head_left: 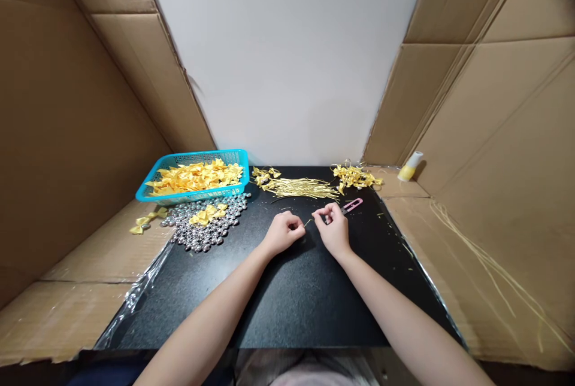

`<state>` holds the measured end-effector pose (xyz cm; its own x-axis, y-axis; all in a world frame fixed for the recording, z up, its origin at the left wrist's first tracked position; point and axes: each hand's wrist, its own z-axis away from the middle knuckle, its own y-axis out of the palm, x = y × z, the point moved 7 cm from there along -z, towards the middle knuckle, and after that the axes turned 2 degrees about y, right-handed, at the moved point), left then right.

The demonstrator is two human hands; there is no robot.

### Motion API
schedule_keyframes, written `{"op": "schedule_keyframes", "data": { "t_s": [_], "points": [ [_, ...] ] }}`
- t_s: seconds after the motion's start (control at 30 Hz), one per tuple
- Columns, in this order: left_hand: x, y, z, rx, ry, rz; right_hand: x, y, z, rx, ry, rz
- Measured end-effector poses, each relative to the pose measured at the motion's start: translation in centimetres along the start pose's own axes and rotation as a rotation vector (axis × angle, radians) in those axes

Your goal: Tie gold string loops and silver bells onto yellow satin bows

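My left hand [284, 232] is closed in a pinch over the middle of the black table. A short, thin piece of gold cord [308, 222] shows between its fingertips and those of my right hand [335, 233]. That hand is pinched too, on the cord's other end as far as I can see. Just behind my right hand lies a pink-handled craft knife [353, 205], partly covered by the fingers. Beyond both hands, a bundle of cut gold cords [305, 187] lies across the table.
At the back left, a blue basket [245, 178] holds many yellow ribbon bows [197, 176]. Silver beads [197, 235] spread before it, with loose bows on top. Bows with cords [357, 176] pile at the back right, near a yellow-and-white spool [409, 167]. Cardboard walls [507, 105] flank the table [296, 308].
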<state>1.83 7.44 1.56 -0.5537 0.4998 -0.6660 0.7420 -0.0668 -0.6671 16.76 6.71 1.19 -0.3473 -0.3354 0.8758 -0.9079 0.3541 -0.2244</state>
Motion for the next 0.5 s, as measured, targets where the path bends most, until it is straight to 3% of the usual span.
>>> {"op": "schedule_keyframes", "data": {
  "t_s": [0.5],
  "points": [
    [-0.16,-0.75,-0.02,-0.07,-0.026,0.007,0.01,-0.17,-0.38,0.049,-0.008,0.001]
  ]
}}
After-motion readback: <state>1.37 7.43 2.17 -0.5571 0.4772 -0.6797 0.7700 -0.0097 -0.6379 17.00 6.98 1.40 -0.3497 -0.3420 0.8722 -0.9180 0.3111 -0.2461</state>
